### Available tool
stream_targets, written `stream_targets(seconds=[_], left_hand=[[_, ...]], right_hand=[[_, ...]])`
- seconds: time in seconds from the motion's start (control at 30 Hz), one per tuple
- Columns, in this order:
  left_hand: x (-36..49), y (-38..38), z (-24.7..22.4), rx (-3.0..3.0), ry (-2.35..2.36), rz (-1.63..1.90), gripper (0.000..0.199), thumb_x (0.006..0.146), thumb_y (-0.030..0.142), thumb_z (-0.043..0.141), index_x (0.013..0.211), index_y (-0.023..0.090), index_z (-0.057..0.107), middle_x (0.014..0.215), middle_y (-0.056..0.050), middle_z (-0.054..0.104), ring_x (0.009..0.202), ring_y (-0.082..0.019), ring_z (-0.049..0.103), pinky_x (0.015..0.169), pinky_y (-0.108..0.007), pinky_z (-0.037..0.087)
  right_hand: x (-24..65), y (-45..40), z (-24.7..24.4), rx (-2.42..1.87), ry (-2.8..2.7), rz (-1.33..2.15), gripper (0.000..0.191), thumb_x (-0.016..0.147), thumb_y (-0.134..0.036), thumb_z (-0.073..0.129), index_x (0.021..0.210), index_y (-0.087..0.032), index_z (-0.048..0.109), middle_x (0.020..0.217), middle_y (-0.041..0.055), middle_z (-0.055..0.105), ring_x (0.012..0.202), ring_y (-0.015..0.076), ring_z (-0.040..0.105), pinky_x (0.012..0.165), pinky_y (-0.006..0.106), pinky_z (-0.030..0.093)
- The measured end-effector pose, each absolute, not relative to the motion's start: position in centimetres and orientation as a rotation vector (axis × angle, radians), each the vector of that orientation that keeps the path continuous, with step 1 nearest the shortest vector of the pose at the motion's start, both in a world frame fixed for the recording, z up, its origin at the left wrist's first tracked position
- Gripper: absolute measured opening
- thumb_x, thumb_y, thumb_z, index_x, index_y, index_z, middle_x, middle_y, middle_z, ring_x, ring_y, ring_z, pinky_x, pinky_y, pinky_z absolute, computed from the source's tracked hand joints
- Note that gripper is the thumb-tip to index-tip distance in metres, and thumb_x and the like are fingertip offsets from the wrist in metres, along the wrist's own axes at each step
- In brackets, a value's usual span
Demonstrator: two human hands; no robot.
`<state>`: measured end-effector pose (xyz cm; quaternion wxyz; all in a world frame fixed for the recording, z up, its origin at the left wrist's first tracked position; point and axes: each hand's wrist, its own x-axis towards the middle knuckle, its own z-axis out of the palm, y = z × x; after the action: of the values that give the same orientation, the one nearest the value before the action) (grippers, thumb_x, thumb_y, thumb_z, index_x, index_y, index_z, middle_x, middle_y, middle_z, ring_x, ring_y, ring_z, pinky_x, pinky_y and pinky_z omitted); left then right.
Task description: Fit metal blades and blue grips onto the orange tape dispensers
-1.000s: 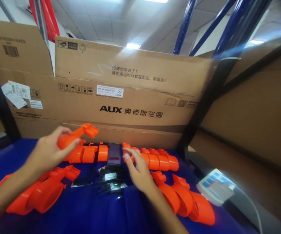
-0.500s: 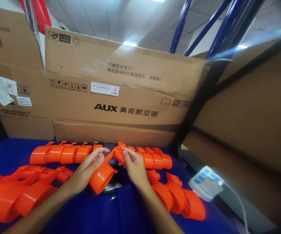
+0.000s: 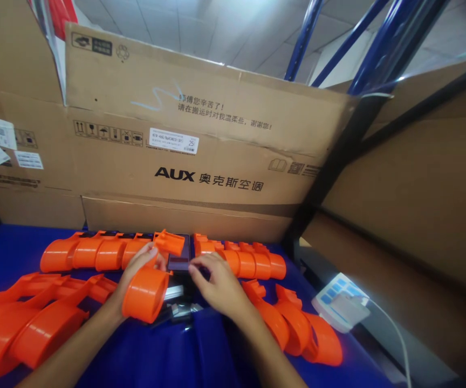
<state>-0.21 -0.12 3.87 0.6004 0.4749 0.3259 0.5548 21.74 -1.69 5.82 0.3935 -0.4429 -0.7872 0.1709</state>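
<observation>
My left hand [image 3: 136, 269] grips an orange plastic part [image 3: 148, 288] with a round open mouth and a small flat tab at its top, held just above the blue table [image 3: 200, 350]. My right hand [image 3: 217, 283] is lowered beside it, fingers reaching onto a heap of small black and silver metal clips [image 3: 180, 308] in front of a dark phone [image 3: 178, 257]. I cannot tell whether its fingers hold a clip.
Rows of orange parts lie along the back [image 3: 91, 252] and right [image 3: 253, 263], with more stacked at left [image 3: 22, 323] and right front [image 3: 297, 328]. A large cardboard box [image 3: 200, 161] stands behind. A white device with a cable [image 3: 340, 304] sits at right.
My left hand brought the orange part from the upper left to the middle. My right hand touched its tab, then let go and dropped toward the clips.
</observation>
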Motion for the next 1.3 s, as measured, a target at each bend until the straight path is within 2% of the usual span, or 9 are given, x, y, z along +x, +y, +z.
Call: stream_targets(seconds=[0.1, 0.27, 0.4, 0.63, 0.83, 1.0, 1.2, 1.3], left_hand=[[-1.1, 0.1, 3.6, 1.063, 0.757, 1.382, 0.042, 0.083, 0.058, 0.071, 0.065, 0.021, 0.061, 0.058, -0.001, 0.063, 0.051, -0.013, 0.054, 0.054, -0.025, 0.045], [-0.7, -0.5, 3.6, 0.997, 0.758, 1.521, 0.038, 0.083, 0.053, 0.074, 0.069, 0.02, 0.062, 0.064, 0.001, 0.063, 0.057, -0.012, 0.056, 0.06, -0.023, 0.048], [0.0, -1.0, 3.7, 0.96, 0.755, 1.54, 0.036, 0.086, 0.05, 0.073, 0.07, 0.019, 0.062, 0.064, 0.001, 0.063, 0.057, -0.011, 0.056, 0.06, -0.022, 0.048], [-0.1, -1.2, 4.1, 0.939, 0.74, 1.508, 0.034, 0.087, 0.048, 0.072, 0.071, 0.019, 0.061, 0.063, 0.001, 0.064, 0.055, -0.012, 0.057, 0.059, -0.022, 0.049], [-0.2, -1.3, 4.5, 0.94, 0.742, 1.51, 0.034, 0.086, 0.048, 0.073, 0.073, 0.019, 0.063, 0.065, 0.001, 0.065, 0.055, -0.012, 0.057, 0.058, -0.023, 0.049], [-0.1, -1.4, 4.5, 0.912, 0.733, 1.523, 0.035, 0.087, 0.047, 0.072, 0.071, 0.019, 0.061, 0.062, 0.002, 0.063, 0.054, -0.011, 0.055, 0.059, -0.022, 0.048], [0.1, -1.6, 4.4, 0.886, 0.732, 1.489, 0.028, 0.088, 0.044, 0.072, 0.081, 0.02, 0.058, 0.061, 0.003, 0.063, 0.054, -0.012, 0.056, 0.059, -0.022, 0.047], [0.2, -1.7, 3.8, 0.943, 0.759, 1.441, 0.029, 0.088, 0.041, 0.072, 0.104, 0.021, 0.06, 0.072, 0.001, 0.07, 0.057, -0.013, 0.058, 0.059, -0.023, 0.046]], right_hand=[[21.9, -2.6, 6.1, -1.185, -2.25, 0.267, 0.011, 0.09, -0.032, 0.07, 0.093, -0.027, 0.079, 0.096, 0.0061, 0.073, 0.093, 0.0271, 0.065, 0.085, 0.042, 0.049], [21.6, -3.4, 6.7, -1.321, -2.438, 0.257, 0.02, 0.093, -0.034, 0.067, 0.106, -0.029, 0.081, 0.106, 0.0075, 0.069, 0.103, 0.0274, 0.06, 0.091, 0.041, 0.044], [20.8, -3.4, 6.8, -1.395, -2.535, 0.258, 0.022, 0.094, -0.035, 0.066, 0.11, -0.029, 0.079, 0.107, 0.0075, 0.066, 0.104, 0.0263, 0.057, 0.092, 0.04, 0.041], [20.0, -3.2, 6.4, -1.46, -2.569, 0.169, 0.017, 0.094, -0.03, 0.066, 0.105, -0.027, 0.078, 0.107, 0.0072, 0.065, 0.104, 0.0256, 0.056, 0.086, 0.037, 0.037], [19.8, -3.1, 6.2, -1.473, -2.589, 0.123, 0.016, 0.092, -0.033, 0.071, 0.104, -0.026, 0.078, 0.105, 0.0075, 0.065, 0.103, 0.0262, 0.056, 0.086, 0.037, 0.037], [19.5, -3.1, 6.1, -1.407, -2.571, 0.052, 0.012, 0.094, -0.024, 0.065, 0.096, -0.024, 0.077, 0.1, 0.0067, 0.065, 0.101, 0.0251, 0.056, 0.085, 0.037, 0.038], [20.0, -3.2, 6.8, -1.261, -2.409, 0.191, 0.008, 0.086, -0.013, 0.062, 0.084, -0.021, 0.064, 0.091, 0.004, 0.064, 0.093, 0.0217, 0.057, 0.081, 0.033, 0.041], [20.7, -3.1, 7.0, -1.246, -2.147, 0.412, 0.013, 0.082, -0.009, 0.059, 0.08, -0.021, 0.055, 0.081, 0.0001, 0.064, 0.077, 0.0177, 0.058, 0.072, 0.029, 0.042]])
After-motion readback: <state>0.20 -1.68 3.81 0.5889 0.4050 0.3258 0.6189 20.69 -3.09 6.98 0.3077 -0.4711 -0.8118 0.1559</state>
